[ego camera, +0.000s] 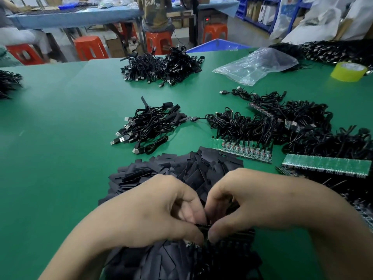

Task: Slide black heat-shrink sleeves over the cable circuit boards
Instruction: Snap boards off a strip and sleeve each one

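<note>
Over a green table mat [60, 138], the left hand [153, 211] and right hand [248, 201] meet fingertip to fingertip, both pinching a thin black piece [203, 225] mostly hidden by the 2 thumbs; under and beyond them spreads a heap of flat black heat-shrink sleeves [181, 170]; just past it lies a strip of green circuit boards [242, 151] joined to coiled black cables; a bundle of black USB cables [149, 126] sits farther left; a crumpled clear plastic bag [256, 65] and a yellow tape roll [348, 71] lie far right.
</note>
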